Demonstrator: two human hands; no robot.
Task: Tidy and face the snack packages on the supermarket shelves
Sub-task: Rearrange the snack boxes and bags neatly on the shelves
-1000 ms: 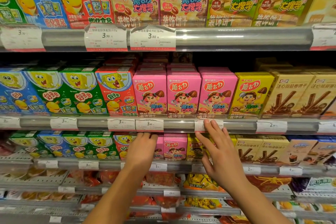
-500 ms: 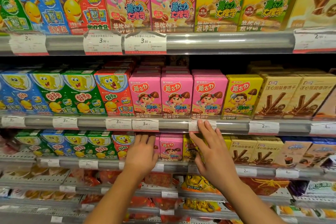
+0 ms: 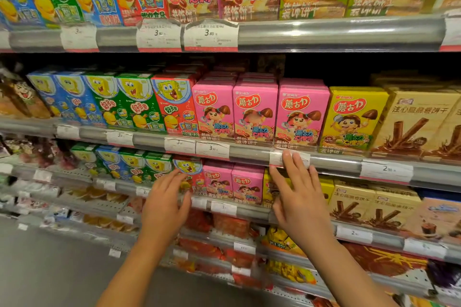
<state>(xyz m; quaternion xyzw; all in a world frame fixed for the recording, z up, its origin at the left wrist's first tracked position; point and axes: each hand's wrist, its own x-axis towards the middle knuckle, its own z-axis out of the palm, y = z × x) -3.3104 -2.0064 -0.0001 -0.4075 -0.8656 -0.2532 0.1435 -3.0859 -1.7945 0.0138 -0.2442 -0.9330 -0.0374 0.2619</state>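
Fingers [image 3: 296, 169] of both hands straight, gripping nothing — right hand [image 3: 299, 202] touches the shelf rail [image 3: 249, 154] under pink boxes [image 3: 254, 112].

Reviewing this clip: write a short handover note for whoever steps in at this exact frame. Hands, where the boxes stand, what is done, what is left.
Left hand: open, fingers against the red cartoon box on the lower shelf, no grip.
Right hand: open, fingertips on the price tag of the middle shelf rail, holding nothing.
Middle shelf: three pink boxes and the yellow box stand upright, faces forward, near the rail.
Lower shelf: two pink boxes upright; boxes behind the right hand are hidden.
Left: probably face the lower row between the hands.
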